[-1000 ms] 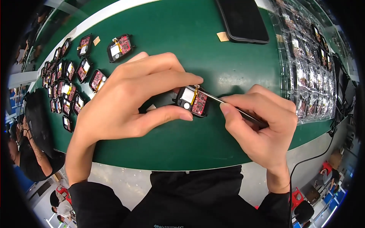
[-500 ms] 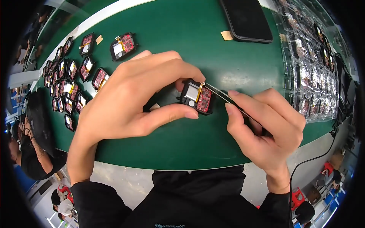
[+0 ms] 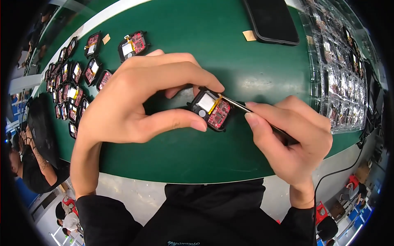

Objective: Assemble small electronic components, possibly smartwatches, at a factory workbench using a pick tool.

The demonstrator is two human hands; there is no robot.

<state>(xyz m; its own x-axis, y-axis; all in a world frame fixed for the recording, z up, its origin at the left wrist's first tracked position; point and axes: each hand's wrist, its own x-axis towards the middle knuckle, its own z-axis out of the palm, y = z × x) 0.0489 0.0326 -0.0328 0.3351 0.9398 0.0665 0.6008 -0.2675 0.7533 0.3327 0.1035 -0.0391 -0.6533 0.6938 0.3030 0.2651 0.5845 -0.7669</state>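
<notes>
Modules first: cluster of small black plastic cases with red circuit boards on the left of the long green surface; one lone black case with a red board lies up and right of them. Left hand comes next: its grip is closed on the black rounded-square plastic module mid-surface, thumb on the lower-left edge, forefinger at the top corner. Inside that: white rectangular block, red rectangular circuit board, thin yellow ribbon. Slim dark metal tweezers reach the ribbon's upper end. Black rectangular phone lies further up the surface. Right hand: grip pinches the tweezers, thumb against forefinger. Far right: clear glossy plastic trays of packed parts.

Changed over the last half second: module turned slightly clockwise; ribbon's pale end tab, which stuck out at the top edge, no longer shows plainly, an orange-brown bit shows at the tip instead. My read: ribbon end is being folded or pressed down, seating unconfirmed.

Hard to see: tweezer tips too small, can't tell if they're pinching. Left fingers past the forefinger mostly hidden. Can't tell if the module rests on the surface. Phone cut off at top.
</notes>
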